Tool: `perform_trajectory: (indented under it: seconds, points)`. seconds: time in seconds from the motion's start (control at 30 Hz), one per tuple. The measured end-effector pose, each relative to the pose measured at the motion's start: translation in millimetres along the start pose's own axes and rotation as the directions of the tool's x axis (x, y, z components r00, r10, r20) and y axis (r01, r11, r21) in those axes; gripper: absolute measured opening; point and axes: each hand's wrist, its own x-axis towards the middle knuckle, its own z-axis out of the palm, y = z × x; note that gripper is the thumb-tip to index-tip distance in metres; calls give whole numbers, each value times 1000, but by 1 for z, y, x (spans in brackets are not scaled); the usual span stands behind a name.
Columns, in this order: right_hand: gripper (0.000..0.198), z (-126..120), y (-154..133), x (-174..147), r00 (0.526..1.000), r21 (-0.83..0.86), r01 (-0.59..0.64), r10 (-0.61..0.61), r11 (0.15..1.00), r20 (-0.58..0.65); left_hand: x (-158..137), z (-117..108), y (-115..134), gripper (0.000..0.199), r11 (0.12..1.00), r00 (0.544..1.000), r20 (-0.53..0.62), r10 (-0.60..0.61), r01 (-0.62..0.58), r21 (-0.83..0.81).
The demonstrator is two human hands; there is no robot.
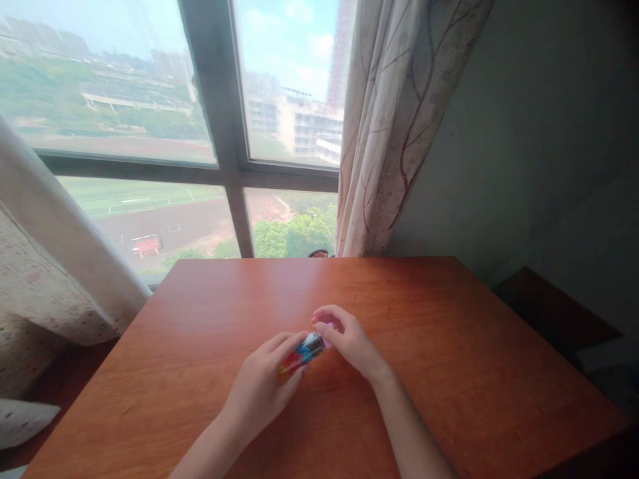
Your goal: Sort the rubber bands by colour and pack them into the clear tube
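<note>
A small colourful tube-like container (pixel 302 354), printed in blue, red, yellow and white, is held slantwise over the middle of the table. The fingers and thumb of my left hand (pixel 264 369) wrap round its body. At its upper right end sits a pinkish-purple cap-like part (pixel 328 334), and the thumb and curled fingers of my right hand (pixel 349 337) are closed about it. Part of that end is hidden behind the right thumb. Exactly what kind of container it is, I cannot make out.
Beneath my hands stretches a reddish-brown wooden table (pixel 210 299). Past its far edge is a window with a dark frame (pixel 232 133), with a patterned curtain (pixel 384 120) to the right and another curtain (pixel 60 266) on the left. A small dark-rimmed object (pixel 318 253) shows behind the table.
</note>
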Motion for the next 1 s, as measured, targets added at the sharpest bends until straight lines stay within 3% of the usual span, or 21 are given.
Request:
perform_trajectory:
  seconds: [0.13,0.3,0.4,0.53,0.67,0.73,0.87,1.0]
  points:
    - [25,0,-2,1,998,42,16,-13,999,-61,-1,2,1,40,1000,999,35,21,-21,18]
    - [31,-2,-11,-2,1000,166,-4,0,986,27,4,-2,-3,34,996,992,-87,-88,85,-40]
    - [33,-4,-9,-4,995,136,-34,22,990,92,5,-5,-5,35,991,985,-119,-127,120,-67]
    - [37,-4,-1,-4,999,40,-23,22,999,29,4,-3,0,34,993,996,-20,-91,89,-80]
    - [37,-3,3,-1,999,57,-5,8,998,-45,1,2,7,38,996,993,115,-6,16,-89]
    - [32,-4,-1,-1,999,107,0,6,994,-54,0,4,8,39,995,994,108,-4,15,-95]
    - [27,-7,-13,-6,998,225,29,-39,974,39,1,2,2,33,985,995,18,-97,99,-143]
    - [26,-6,-15,-8,993,158,50,-66,986,99,3,0,-2,33,929,972,50,-228,233,-288]
